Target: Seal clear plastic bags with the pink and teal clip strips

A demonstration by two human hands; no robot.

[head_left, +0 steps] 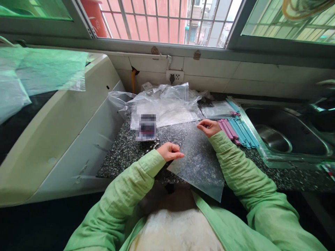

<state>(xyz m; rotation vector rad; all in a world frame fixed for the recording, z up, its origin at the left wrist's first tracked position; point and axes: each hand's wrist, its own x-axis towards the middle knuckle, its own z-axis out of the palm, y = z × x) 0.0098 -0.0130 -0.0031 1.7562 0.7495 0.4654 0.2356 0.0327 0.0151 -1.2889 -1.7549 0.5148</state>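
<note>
A person's left hand point(170, 152) and right hand point(210, 128), apart, are each pinching one flat, translucent plastic sheet point(202, 162), at its ten and twelve o'clock. It is overhanging the speckled dark stone desk point(116, 158); a loosening pinch could send it sliding off. At its two o'clock, several slim pink plastic strips point(227, 129) and blue plastic strips point(240, 132) are overlapping, uncountable.

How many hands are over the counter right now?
2: the left hand near the left edge of the clear plastic sheet, and the right hand near its far corner, beside the pink strips. No others show.
</note>
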